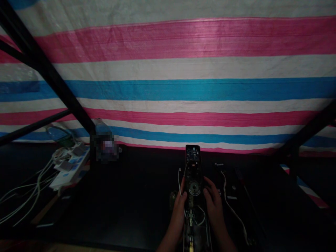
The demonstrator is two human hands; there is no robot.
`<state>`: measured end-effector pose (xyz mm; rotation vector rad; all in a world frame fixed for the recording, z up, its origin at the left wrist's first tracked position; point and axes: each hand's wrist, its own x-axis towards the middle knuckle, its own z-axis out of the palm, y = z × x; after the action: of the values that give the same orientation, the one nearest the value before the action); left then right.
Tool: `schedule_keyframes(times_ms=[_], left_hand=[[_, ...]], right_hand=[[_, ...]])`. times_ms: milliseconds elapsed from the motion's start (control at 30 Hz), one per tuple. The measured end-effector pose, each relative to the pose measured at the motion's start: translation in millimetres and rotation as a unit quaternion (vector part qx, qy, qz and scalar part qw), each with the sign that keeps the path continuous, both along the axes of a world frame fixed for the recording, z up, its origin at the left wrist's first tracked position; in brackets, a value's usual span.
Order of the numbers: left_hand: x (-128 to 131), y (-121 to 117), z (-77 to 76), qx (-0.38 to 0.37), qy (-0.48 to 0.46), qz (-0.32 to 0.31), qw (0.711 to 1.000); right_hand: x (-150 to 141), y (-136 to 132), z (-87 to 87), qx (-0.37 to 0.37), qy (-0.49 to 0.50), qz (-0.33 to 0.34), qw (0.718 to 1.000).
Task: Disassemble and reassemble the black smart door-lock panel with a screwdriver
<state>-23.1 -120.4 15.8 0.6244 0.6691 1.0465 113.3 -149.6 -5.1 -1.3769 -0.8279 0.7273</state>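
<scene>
A long, narrow black electronic door lock [194, 171] points away from me over the dark table, its inner side facing up. A circuit board sits at its far end, with a round grey part, thin wires and a brass-coloured piece nearer me. My left hand [180, 203] grips its left edge, thumb on top. On the opposite edge, my right hand [214, 201] is closed around the side. One loose white wire [179, 180] sticks out on the left. Beside that hand lies a small, dim object [172, 199], too dark to identify.
Right of the lock, a white cable [227, 196] and small parts lie on the black table [131, 203]. At left are a white box [70, 171], tangled cables [38, 189] and a clear bottle [61, 136]. A black frame post [57, 84] slants before a striped sheet [183, 87].
</scene>
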Motion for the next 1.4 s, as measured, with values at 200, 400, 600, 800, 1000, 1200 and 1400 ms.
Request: schedule_keyframes(times_ms=[200, 400, 600, 800, 1000, 1200, 1400], left_hand=[[-0.3, -2.2, 0.0, -0.020, -0.037, -0.010, 0.999], [1.8, -3.0, -3.7, -0.050, -0.068, -0.013, 0.996], [7.6, -1.6, -10.4, -0.047, -0.079, 0.024, 0.995], [7.4, -1.2, -13.1, -0.049, -0.081, 0.014, 0.995], [4.8, 0.5, -6.9, -0.018, -0.073, 0.005, 0.997], [4.7, 1.0, -5.5, -0.026, -0.068, 0.001, 0.997], [6.1, 2.0, -12.6, -0.038, -0.073, 0.007, 0.997]], right_hand=[[0.8, 2.5, 0.4, -0.015, 0.006, -0.013, 1.000], [0.3, 3.0, 5.4, -0.017, 0.029, 0.018, 0.999], [-0.3, 3.5, 3.6, -0.028, 0.057, 0.007, 0.998], [0.2, 2.9, 2.2, -0.028, 0.049, 0.015, 0.998], [-0.4, 2.1, 1.5, -0.027, 0.023, 0.011, 0.999], [-0.2, 2.1, 3.4, -0.019, 0.018, 0.009, 1.000], [-0.2, 2.8, 3.9, -0.014, 0.014, 0.009, 1.000]])
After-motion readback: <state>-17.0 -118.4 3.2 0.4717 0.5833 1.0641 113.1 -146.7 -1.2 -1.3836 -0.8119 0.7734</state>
